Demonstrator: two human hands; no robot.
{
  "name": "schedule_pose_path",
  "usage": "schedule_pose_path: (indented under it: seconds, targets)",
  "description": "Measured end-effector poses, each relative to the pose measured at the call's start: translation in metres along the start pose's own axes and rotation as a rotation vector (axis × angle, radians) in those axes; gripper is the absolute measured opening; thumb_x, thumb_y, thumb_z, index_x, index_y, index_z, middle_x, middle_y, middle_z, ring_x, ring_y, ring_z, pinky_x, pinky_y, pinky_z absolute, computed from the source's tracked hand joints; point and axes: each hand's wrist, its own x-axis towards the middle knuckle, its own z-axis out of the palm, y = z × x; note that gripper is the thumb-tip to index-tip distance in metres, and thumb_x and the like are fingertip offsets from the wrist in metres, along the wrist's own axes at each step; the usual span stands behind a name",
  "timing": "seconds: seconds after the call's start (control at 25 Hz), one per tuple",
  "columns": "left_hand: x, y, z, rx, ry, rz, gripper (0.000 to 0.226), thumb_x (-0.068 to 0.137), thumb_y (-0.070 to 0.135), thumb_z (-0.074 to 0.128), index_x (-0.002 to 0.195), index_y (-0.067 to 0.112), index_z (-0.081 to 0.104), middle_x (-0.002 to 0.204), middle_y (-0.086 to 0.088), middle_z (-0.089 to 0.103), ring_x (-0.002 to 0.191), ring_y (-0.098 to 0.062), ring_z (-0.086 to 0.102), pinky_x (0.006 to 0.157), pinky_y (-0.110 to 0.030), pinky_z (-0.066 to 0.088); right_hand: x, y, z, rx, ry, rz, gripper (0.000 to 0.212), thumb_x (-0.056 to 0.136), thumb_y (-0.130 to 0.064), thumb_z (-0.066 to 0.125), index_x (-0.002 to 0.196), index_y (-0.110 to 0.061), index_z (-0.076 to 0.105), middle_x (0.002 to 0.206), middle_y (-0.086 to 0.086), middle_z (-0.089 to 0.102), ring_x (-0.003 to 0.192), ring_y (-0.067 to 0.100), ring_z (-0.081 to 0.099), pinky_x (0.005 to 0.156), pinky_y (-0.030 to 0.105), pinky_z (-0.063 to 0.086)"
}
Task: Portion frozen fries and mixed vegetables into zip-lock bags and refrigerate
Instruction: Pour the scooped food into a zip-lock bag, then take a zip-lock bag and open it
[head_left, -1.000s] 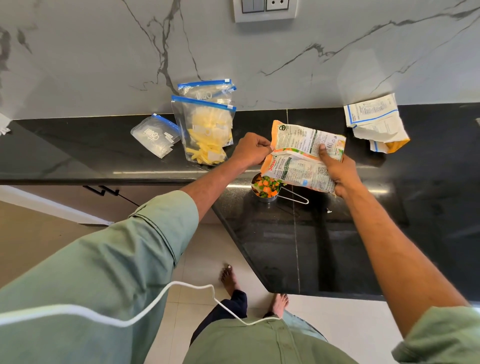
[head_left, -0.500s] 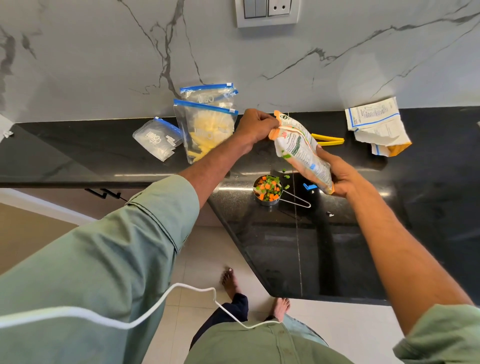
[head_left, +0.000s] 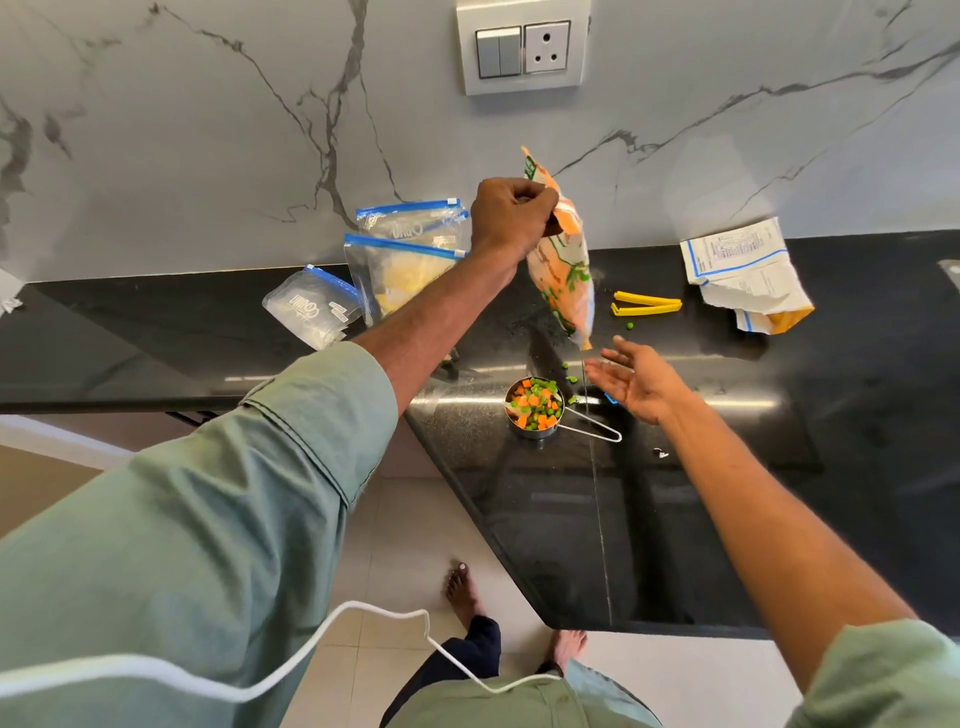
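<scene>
The left hand (head_left: 511, 215) grips the top of the veggie packet (head_left: 563, 265) and holds it up high over the black counter (head_left: 727, 493). The right hand (head_left: 636, 382) is open, fingers spread, holding nothing, just under the packet's low corner. The metal cup (head_left: 535, 408) sits on the counter, full of peas and carrots. A few peas (head_left: 571, 378) lie beside it. The bags of fries (head_left: 405, 270) stand by the wall.
</scene>
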Motion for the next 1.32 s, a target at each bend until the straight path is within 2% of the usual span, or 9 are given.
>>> schedule_pose_path:
  seconds: [0.24, 0.44, 0.72, 0.84, 0.92, 1.0, 1.08, 1.2, 1.32]
  targets:
    - [0.048, -0.030, -0.011, 0.298, 0.053, 0.023, 0.008, 0.088, 0.020, 0.076, 0.090, 0.013, 0.079, 0.089, -0.005, 0.079, 0.073, -0.017, 0.077, 0.072, -0.039, 0.065, -0.014, 0.014, -0.006, -0.822, 0.130, -0.215, 0.044, 0.101, -0.043, 0.066, 0.121, -0.005, 0.064, 0.104, 0.016, 0.076, 0.073, 0.018, 0.068, 0.059, 0.028, 0.061]
    - [0.058, -0.054, -0.010, 0.496, -0.034, 0.032, 0.024, 0.095, 0.021, 0.072, 0.114, 0.007, 0.075, 0.113, -0.009, 0.076, 0.094, -0.022, 0.076, 0.084, -0.036, 0.063, -0.020, 0.032, 0.011, -1.323, 0.159, -0.359, 0.046, 0.098, -0.059, 0.061, 0.116, -0.017, 0.067, 0.100, 0.001, 0.075, 0.088, 0.016, 0.069, 0.084, 0.039, 0.060]
    - [0.035, -0.058, -0.051, 0.560, 0.036, 0.264, 0.034, 0.096, 0.046, 0.065, 0.119, 0.021, 0.067, 0.106, 0.009, 0.073, 0.084, -0.004, 0.067, 0.070, -0.022, 0.053, -0.017, 0.039, 0.053, -1.475, 0.210, -0.566, 0.063, 0.094, -0.062, 0.064, 0.137, -0.017, 0.056, 0.131, 0.006, 0.067, 0.116, 0.024, 0.066, 0.092, 0.044, 0.057]
    - [0.015, -0.077, -0.096, 0.555, 0.305, 0.545, 0.025, 0.098, 0.039, 0.063, 0.116, 0.024, 0.068, 0.109, 0.006, 0.069, 0.100, -0.015, 0.063, 0.086, -0.032, 0.049, -0.013, 0.032, 0.072, -1.473, 0.236, -0.765, 0.066, 0.094, -0.058, 0.067, 0.142, -0.016, 0.049, 0.139, 0.011, 0.058, 0.122, 0.030, 0.061, 0.096, 0.046, 0.054]
    - [0.012, -0.093, -0.134, 0.561, 0.522, 0.593, 0.021, 0.100, 0.034, 0.060, 0.118, 0.026, 0.065, 0.116, 0.003, 0.064, 0.108, -0.019, 0.057, 0.091, -0.034, 0.040, -0.010, 0.025, 0.086, -1.470, 0.210, -0.800, 0.068, 0.094, -0.056, 0.068, 0.144, -0.015, 0.047, 0.141, 0.013, 0.054, 0.124, 0.032, 0.058, 0.096, 0.046, 0.051]
    - [0.017, -0.111, -0.174, 0.587, 0.724, 0.431, 0.024, 0.097, 0.028, 0.057, 0.120, 0.027, 0.062, 0.121, 0.002, 0.061, 0.113, -0.020, 0.054, 0.089, -0.034, 0.036, -0.005, 0.021, 0.098, -1.484, 0.185, -0.797, 0.070, 0.093, -0.058, 0.068, 0.145, -0.014, 0.046, 0.143, 0.014, 0.053, 0.125, 0.032, 0.058, 0.094, 0.046, 0.052]
    - [0.026, -0.134, -0.214, 0.576, 0.803, 0.080, 0.035, 0.090, 0.022, 0.056, 0.125, 0.024, 0.059, 0.129, -0.003, 0.058, 0.122, -0.027, 0.052, 0.095, -0.040, 0.038, -0.001, 0.019, 0.107, -1.478, 0.182, -0.792, 0.070, 0.093, -0.057, 0.070, 0.144, -0.015, 0.046, 0.145, 0.014, 0.052, 0.126, 0.032, 0.057, 0.093, 0.044, 0.052]
    - [0.044, -0.182, -0.272, 0.713, 0.353, -0.485, 0.056, 0.087, 0.024, 0.069, 0.139, 0.019, 0.048, 0.144, -0.015, 0.046, 0.134, -0.038, 0.046, 0.110, -0.049, 0.038, 0.005, 0.018, 0.116, -1.471, 0.190, -0.800, 0.064, 0.092, -0.053, 0.072, 0.139, -0.015, 0.049, 0.145, 0.013, 0.052, 0.126, 0.031, 0.057, 0.088, 0.039, 0.049]
    - [0.050, -0.224, -0.290, 0.981, -0.120, -0.543, 0.093, 0.074, 0.049, 0.085, 0.147, 0.017, 0.037, 0.144, -0.019, 0.045, 0.130, -0.040, 0.051, 0.110, -0.053, 0.043, 0.012, 0.021, 0.121, -1.498, 0.213, -0.822, 0.059, 0.092, -0.053, 0.073, 0.135, -0.019, 0.052, 0.142, 0.011, 0.052, 0.123, 0.030, 0.058, 0.084, 0.037, 0.048]
